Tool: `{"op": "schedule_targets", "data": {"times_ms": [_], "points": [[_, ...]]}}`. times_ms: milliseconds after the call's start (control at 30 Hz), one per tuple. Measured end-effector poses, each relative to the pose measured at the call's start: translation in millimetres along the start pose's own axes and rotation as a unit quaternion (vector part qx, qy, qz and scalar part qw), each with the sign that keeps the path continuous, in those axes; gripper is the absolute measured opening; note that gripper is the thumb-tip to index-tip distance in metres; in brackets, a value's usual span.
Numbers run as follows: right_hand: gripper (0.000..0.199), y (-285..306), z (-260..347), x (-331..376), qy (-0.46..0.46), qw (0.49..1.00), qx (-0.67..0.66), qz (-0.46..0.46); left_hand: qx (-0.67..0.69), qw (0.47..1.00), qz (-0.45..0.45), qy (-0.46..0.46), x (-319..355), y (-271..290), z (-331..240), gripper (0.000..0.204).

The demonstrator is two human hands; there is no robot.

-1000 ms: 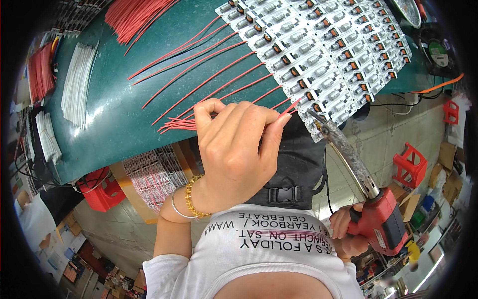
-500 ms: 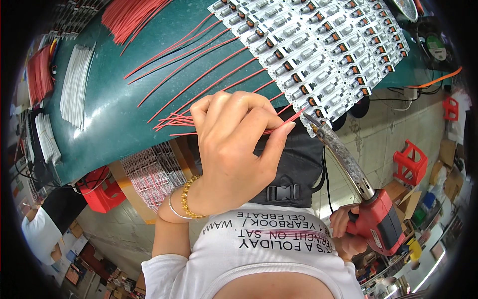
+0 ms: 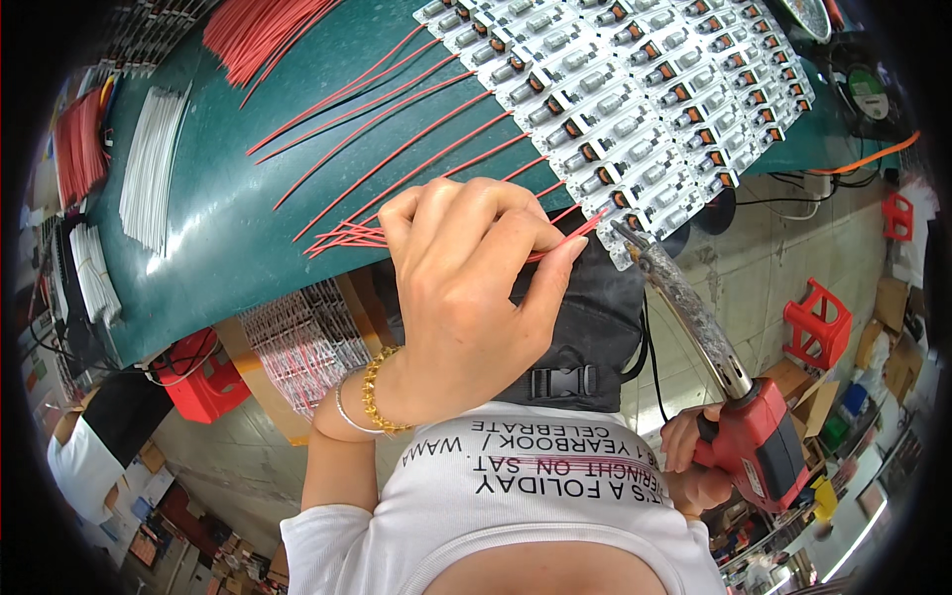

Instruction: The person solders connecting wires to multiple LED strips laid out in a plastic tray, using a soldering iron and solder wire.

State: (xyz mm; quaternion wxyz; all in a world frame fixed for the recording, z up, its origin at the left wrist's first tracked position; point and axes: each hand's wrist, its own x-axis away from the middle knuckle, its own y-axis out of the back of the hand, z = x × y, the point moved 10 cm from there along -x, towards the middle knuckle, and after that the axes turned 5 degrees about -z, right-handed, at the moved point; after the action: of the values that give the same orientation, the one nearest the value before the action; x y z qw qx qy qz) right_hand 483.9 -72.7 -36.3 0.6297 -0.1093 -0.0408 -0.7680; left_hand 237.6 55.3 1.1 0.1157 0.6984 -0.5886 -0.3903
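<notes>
My left hand [image 3: 471, 288] pinches a few red wires [image 3: 585, 230] between thumb and forefinger, their tips at the near corner of a white panel of circuit boards [image 3: 654, 129]. Other red wires [image 3: 387, 144] run from the panel's left edge across the table, and some pass under my hand. In my right hand [image 3: 694, 451] is a red and black soldering iron [image 3: 749, 441], gripped by its handle. Its metal barrel slants up to the left, and the dark tip is close to the panel corner beside the wire ends. Whether the tip touches the board cannot be made out.
On the green table [image 3: 223, 218] lie a bundle of red wires [image 3: 260, 38] and a bundle of white wires [image 3: 154, 169]. A solder spool [image 3: 866, 94] is at the far right. Below are a cardboard box [image 3: 307, 347] of boards and red stools [image 3: 818, 322]. Another person [image 3: 84, 461] is at lower left.
The soldering iron's tip has shifted slightly to the right, away from the wire ends. My left hand stays nearly in place with its pinch on the wires.
</notes>
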Motion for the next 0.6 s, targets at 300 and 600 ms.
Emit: {"op": "schedule_targets", "data": {"times_ms": [300, 600], "points": [[0.087, 4, -2, 1, 0.018, 0.999, -0.018, 0.029, 0.022, 0.999, -0.025, -0.011, -2, 9, 1, 0.013], [0.089, 18, -2, 5, 0.035, 0.998, 0.0, 0.056, 0.047, 0.998, 0.018, 0.024, 9, 0, -6, 0.011]]}}
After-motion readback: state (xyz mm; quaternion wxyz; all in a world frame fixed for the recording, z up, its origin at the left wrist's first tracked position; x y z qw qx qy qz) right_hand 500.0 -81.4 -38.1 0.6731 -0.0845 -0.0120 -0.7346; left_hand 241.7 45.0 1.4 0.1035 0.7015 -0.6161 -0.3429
